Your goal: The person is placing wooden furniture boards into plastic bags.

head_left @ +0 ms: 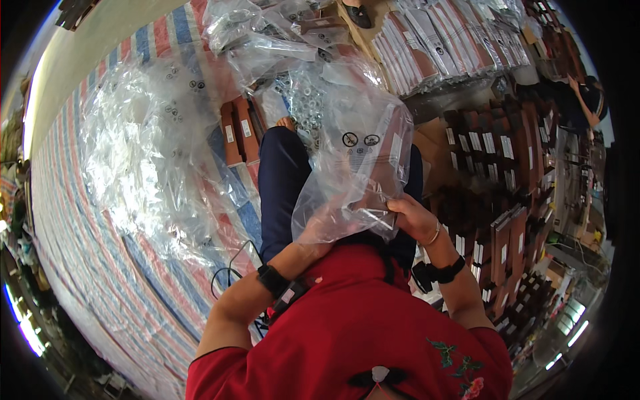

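A large clear plastic bag (353, 120) with black printed symbols lies over my lap. Through its film a brown flat panel (390, 167) with a white label shows on the right side. My right hand (415, 219) pinches the bag's near edge at the right, thumb and fingers closed. On the other side, my left hand (323, 221) grips the bag near its lower left corner, its fingers blurred by the film over them. Whether that hand is inside the bag or under it, I cannot tell.
Loose clear bags (147, 153) heap on the striped sheet (80, 220) at the left. Ahead lie small metal fittings (307, 107) and brown pieces (241, 130). Bagged panels (440, 43) stand far right; stacked brown parts (493, 147) crowd my right. Another person (580, 103) is beyond.
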`<state>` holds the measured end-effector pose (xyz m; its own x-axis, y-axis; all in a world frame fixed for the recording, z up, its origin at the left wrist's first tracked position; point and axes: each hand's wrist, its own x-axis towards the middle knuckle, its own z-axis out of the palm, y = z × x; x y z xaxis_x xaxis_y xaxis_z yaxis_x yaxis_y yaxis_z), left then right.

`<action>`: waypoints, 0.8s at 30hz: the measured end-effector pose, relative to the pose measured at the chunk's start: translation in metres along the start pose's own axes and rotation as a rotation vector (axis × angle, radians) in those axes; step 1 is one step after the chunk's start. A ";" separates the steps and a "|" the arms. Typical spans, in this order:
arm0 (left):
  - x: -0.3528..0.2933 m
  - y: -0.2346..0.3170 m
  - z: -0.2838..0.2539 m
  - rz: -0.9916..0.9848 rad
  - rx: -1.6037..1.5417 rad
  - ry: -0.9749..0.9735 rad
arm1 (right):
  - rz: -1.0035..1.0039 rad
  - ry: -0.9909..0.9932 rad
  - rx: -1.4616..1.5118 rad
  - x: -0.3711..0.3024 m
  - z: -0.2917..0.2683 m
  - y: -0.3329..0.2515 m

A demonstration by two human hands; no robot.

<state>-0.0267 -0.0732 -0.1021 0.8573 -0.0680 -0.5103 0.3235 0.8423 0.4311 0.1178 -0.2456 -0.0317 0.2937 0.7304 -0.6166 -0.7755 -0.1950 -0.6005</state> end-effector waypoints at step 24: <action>0.012 0.087 0.027 0.027 0.285 0.401 | -0.086 0.184 -0.180 0.045 0.023 0.030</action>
<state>0.0220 -0.0147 -0.0507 0.6633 0.2101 -0.7182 0.4482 0.6571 0.6061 0.0948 -0.2037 -0.0656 0.4636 0.6211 -0.6319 -0.6362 -0.2631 -0.7253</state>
